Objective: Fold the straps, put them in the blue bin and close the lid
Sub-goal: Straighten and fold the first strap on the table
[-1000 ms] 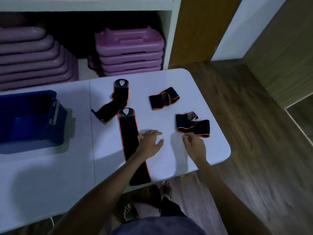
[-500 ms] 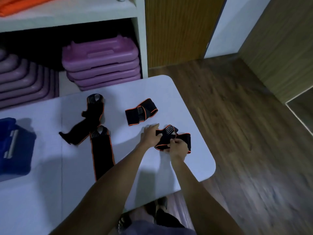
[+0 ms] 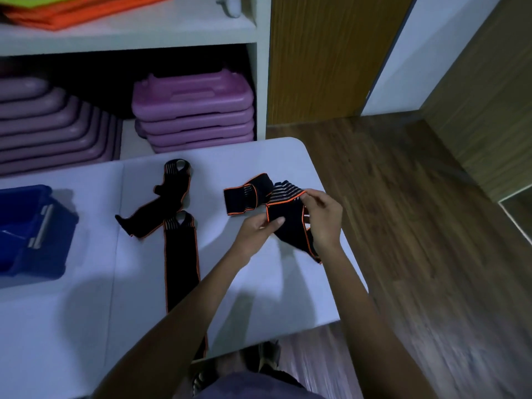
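Observation:
Both hands hold one black strap with orange edging (image 3: 290,223) above the white table (image 3: 86,326), near its right side. My left hand (image 3: 256,228) pinches the strap's left edge; my right hand (image 3: 324,217) grips its upper right edge, and the lower end hangs down. A folded strap (image 3: 247,194) lies just left of them. A long strap (image 3: 181,254) lies flat, running toward the front edge, partly under my left arm. Another strap (image 3: 161,205) lies crooked behind it. The blue bin (image 3: 31,234) stands open at the left edge.
White shelving behind the table holds stacked purple step platforms (image 3: 193,110) and orange mats (image 3: 77,10) above. The table's rounded right corner (image 3: 299,145) borders wooden floor (image 3: 417,226). My feet show below the front edge.
My hands left the table top, took hold of the right-hand strap and lifted it, spreading it between them. The view swung right, so the bin shifted to the left edge.

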